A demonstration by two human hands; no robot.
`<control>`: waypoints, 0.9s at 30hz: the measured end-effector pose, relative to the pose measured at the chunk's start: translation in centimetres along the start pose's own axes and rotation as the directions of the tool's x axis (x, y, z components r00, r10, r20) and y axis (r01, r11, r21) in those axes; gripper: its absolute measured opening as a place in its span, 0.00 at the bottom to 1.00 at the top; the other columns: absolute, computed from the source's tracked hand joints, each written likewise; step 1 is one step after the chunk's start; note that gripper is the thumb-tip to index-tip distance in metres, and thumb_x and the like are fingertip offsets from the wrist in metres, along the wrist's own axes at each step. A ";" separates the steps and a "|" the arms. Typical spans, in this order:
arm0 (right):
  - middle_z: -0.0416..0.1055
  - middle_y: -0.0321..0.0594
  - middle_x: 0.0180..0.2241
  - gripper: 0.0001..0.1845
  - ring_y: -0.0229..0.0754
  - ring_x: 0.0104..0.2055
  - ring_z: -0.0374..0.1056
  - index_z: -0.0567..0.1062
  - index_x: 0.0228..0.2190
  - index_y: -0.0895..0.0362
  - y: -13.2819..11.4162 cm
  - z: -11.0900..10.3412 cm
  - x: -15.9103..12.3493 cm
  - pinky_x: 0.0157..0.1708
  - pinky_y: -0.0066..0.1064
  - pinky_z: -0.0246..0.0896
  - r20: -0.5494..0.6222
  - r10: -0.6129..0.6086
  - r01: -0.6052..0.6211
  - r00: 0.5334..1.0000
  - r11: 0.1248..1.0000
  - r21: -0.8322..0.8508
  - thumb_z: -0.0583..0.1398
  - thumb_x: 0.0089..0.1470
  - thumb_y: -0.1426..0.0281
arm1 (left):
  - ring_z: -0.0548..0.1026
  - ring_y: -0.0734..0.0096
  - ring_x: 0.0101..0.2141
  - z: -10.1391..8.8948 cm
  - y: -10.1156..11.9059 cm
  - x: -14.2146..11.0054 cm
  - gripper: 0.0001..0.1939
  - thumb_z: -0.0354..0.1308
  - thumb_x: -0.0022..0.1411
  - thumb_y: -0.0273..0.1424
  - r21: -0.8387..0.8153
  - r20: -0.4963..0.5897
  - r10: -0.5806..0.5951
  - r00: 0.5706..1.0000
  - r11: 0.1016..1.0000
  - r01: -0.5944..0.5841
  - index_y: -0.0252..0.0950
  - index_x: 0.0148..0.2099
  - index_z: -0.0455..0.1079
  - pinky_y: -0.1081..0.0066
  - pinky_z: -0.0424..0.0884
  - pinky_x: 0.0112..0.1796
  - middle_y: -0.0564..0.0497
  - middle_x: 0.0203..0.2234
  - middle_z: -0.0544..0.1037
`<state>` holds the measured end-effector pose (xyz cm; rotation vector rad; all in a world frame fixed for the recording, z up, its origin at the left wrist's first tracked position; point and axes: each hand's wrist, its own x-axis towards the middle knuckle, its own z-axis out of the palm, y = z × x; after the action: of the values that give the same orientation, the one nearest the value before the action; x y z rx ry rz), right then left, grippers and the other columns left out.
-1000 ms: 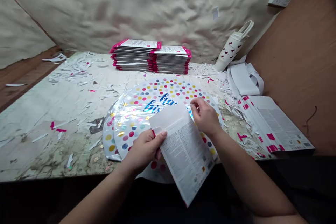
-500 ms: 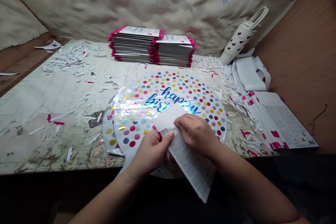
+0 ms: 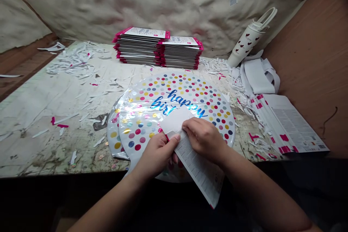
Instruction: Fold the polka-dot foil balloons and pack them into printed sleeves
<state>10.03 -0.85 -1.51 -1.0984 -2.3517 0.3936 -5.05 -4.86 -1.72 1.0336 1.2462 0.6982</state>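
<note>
A white paper packet (image 3: 199,165) with fine grey print and pink edges lies slanted in front of me, its plain upper end pointing up and left. My left hand (image 3: 160,148) grips the packet's left edge, thumb on top and fingers underneath. My right hand (image 3: 203,136) is closed in a pinch at the packet's upper right edge, by the flap; its fingertips partly hide what they press. Under the packet are flat foil balloons (image 3: 220,105), white with coloured dots and blue "happy birthday" lettering, partly covered by my hands.
Two stacks of pink-edged packets (image 3: 140,49) stand at the back. A white tumbler with hearts (image 3: 246,43) leans at the right, near curled white strips (image 3: 259,76). More flat printed packets (image 3: 293,125) lie at the right edge. Paper scraps (image 3: 72,61) litter the table (image 3: 73,105).
Both hands keep their hold on the packet, which has shifted very slightly to the right. The view has moved a little; otherwise nothing differs.
</note>
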 end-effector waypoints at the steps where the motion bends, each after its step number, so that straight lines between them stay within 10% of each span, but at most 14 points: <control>1: 0.70 0.41 0.29 0.09 0.41 0.33 0.66 0.70 0.30 0.58 0.4 -0.4 0.0 0.35 0.31 0.61 -0.034 0.041 -0.039 0.999 0.997 0.067 0.50 0.55 0.76 | 0.64 0.78 0.10 -0.1 -0.2 0.0 0.24 0.51 0.58 0.41 -0.015 0.002 -0.009 1.000 1.000 0.009 0.31 0.16 0.66 0.79 0.58 0.14 0.50 0.08 0.69; 5: 0.71 0.40 0.32 0.08 0.41 0.34 0.68 0.71 0.32 0.56 4.4 -4.7 -2.4 0.35 0.33 0.64 -0.225 0.330 -0.310 0.917 0.943 0.121 0.52 0.56 0.71 | 0.65 0.78 0.11 -1.3 -0.9 0.3 0.23 0.53 0.57 0.41 -0.036 -0.077 -0.021 0.997 0.999 0.019 0.31 0.17 0.66 0.78 0.60 0.15 0.50 0.09 0.69; 9: 0.70 0.49 0.42 0.13 0.55 0.46 0.65 0.72 0.38 0.56 8.1 -9.4 -6.3 0.45 0.50 0.60 -0.303 0.497 -0.579 0.813 0.744 -0.333 0.52 0.52 0.73 | 0.70 0.76 0.16 -1.7 -1.1 0.9 0.11 0.58 0.53 0.33 -0.269 -0.239 -0.081 0.968 0.963 0.014 0.30 0.24 0.68 0.79 0.64 0.18 0.50 0.14 0.74; 14: 0.49 0.47 0.61 0.36 0.55 0.61 0.48 0.52 0.59 0.54 3.3 -5.3 -5.5 0.55 0.50 0.52 0.166 0.103 -0.071 0.981 0.979 -0.191 0.57 0.49 0.68 | 0.76 0.69 0.27 0.5 -0.5 0.4 0.11 0.57 0.55 0.33 -0.361 -0.135 -0.096 0.986 0.932 0.041 0.28 0.34 0.70 0.73 0.72 0.29 0.43 0.27 0.78; 17: 0.58 0.52 0.57 0.32 0.54 0.58 0.54 0.56 0.58 0.58 1.1 -1.7 -3.3 0.55 0.50 0.53 0.047 -0.031 0.037 0.998 0.989 -0.140 0.50 0.50 0.78 | 0.76 0.66 0.31 -0.3 -0.4 -0.7 0.15 0.58 0.55 0.35 -0.026 -0.065 0.201 0.977 0.979 -0.203 0.34 0.43 0.67 0.68 0.73 0.32 0.46 0.33 0.76; 19: 0.65 0.51 0.51 0.30 0.51 0.54 0.60 0.64 0.53 0.59 1.6 -0.9 -2.6 0.53 0.46 0.57 -0.032 -0.067 0.064 0.997 0.995 -0.073 0.47 0.48 0.83 | 0.74 0.63 0.37 -2.4 -0.6 -0.8 0.21 0.61 0.53 0.33 0.342 -0.260 0.502 0.825 0.847 -0.407 0.38 0.48 0.63 0.66 0.73 0.35 0.46 0.39 0.73; 20: 0.67 0.50 0.49 0.30 0.49 0.53 0.62 0.66 0.51 0.59 2.2 -0.9 -2.4 0.52 0.44 0.59 -0.045 -0.094 0.093 0.995 0.996 -0.014 0.46 0.46 0.84 | 0.72 0.60 0.42 -3.7 -0.7 -0.5 0.24 0.63 0.51 0.31 0.540 -0.334 0.665 0.668 0.716 -0.442 0.40 0.50 0.61 0.63 0.72 0.38 0.45 0.44 0.71; 22: 0.69 0.45 0.48 0.31 0.45 0.52 0.63 0.67 0.50 0.56 3.5 -1.2 -2.2 0.52 0.43 0.58 -0.028 -0.160 0.162 0.987 0.981 0.109 0.46 0.45 0.84 | 0.63 0.52 0.53 -6.1 -0.9 0.5 0.30 0.64 0.49 0.29 0.810 -0.202 0.878 0.433 0.399 -0.430 0.42 0.53 0.60 0.55 0.66 0.48 0.42 0.54 0.63; 25: 0.67 0.40 0.49 0.31 0.44 0.55 0.59 0.67 0.49 0.52 4.3 -2.0 -2.1 0.56 0.48 0.50 0.044 -0.177 0.169 0.983 0.976 0.138 0.48 0.44 0.83 | 0.60 0.54 0.56 -8.1 -0.9 2.6 0.19 0.57 0.55 0.25 0.831 0.267 0.870 0.414 0.009 -0.556 0.44 0.49 0.65 0.49 0.54 0.55 0.47 0.53 0.68; 27: 0.65 0.42 0.52 0.30 0.46 0.57 0.56 0.67 0.49 0.53 4.4 -3.0 -2.7 0.56 0.49 0.49 0.031 -0.073 0.070 0.997 0.994 0.082 0.48 0.45 0.82 | 0.68 0.58 0.51 -8.7 -0.5 3.5 0.16 0.53 0.57 0.23 0.807 0.337 0.858 0.388 -0.051 -0.589 0.42 0.47 0.67 0.51 0.57 0.54 0.47 0.45 0.75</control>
<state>15.92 0.00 -1.87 -0.9744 -2.3749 0.4802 -12.74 0.11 -3.63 2.7750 1.1621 1.0983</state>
